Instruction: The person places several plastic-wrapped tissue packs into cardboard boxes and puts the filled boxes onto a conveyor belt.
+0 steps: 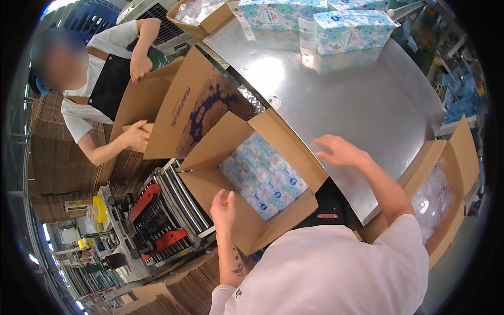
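Observation:
An open cardboard box [286, 149] stands in front of me, its flaps folded out. Inside lie several blue floral tissue packs [261, 170], side by side across the bottom. My left hand [223, 210] is raised at the box's near left side, fingers apart, holding nothing. Over the edge of the metal table, just right of the box, my right hand [338, 150] is stretched out with nothing in it. More floral tissue packs [354, 32] stand at the table's far end.
A co-worker at the left holds another cardboard box [184, 105] against mine. A roller conveyor [181, 202] with red parts lies below it. The shiny metal table [367, 105] extends right. A carton of clear plastic [467, 168] stands at the right; stacked flat cardboard [58, 157] fills the left.

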`<act>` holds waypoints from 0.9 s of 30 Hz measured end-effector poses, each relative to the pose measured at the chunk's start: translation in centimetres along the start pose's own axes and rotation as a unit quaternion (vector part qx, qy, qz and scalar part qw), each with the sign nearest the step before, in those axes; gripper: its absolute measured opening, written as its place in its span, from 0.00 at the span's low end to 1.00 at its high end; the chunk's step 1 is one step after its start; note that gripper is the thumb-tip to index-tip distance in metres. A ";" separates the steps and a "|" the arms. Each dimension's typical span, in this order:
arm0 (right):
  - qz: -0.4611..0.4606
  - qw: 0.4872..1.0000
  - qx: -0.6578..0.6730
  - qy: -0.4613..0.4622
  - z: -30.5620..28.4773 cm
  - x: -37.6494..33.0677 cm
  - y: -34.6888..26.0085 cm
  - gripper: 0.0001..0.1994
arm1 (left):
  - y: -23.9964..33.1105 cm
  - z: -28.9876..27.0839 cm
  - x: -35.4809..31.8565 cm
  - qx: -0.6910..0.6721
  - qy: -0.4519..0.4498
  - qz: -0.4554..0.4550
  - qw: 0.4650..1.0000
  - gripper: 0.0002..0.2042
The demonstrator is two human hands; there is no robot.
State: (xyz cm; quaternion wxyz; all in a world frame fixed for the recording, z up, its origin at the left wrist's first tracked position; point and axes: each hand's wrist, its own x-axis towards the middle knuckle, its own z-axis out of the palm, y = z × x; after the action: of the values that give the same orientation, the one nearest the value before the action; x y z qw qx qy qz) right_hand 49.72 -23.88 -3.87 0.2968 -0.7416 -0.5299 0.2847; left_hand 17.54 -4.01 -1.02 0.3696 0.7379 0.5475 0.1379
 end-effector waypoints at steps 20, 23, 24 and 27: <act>-0.125 0.958 -0.161 0.201 -18.7 9.3 8.7 0.12 | -4.2 22.9 7.9 0.159 -0.149 0.175 0.960 0.24; -0.150 0.938 -0.175 0.260 -22.9 11.1 10.4 0.13 | -5.8 22.6 7.7 -0.010 -0.041 -0.028 0.999 0.16; -0.150 0.928 -0.179 0.291 -24.3 12.5 11.6 0.13 | -10.3 23.4 8.0 -0.122 -0.013 -0.057 0.991 0.15; -0.118 0.900 -0.208 0.364 -28.4 16.6 16.5 0.13 | -7.1 17.8 7.3 0.181 0.063 -0.007 0.981 0.20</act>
State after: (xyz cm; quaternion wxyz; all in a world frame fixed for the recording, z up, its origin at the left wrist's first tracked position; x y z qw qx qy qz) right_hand 85.42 -16.28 0.89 0.3390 -0.7705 -0.5159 -0.1587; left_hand 26.03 -3.46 -19.72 0.1951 0.7788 0.5908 0.0802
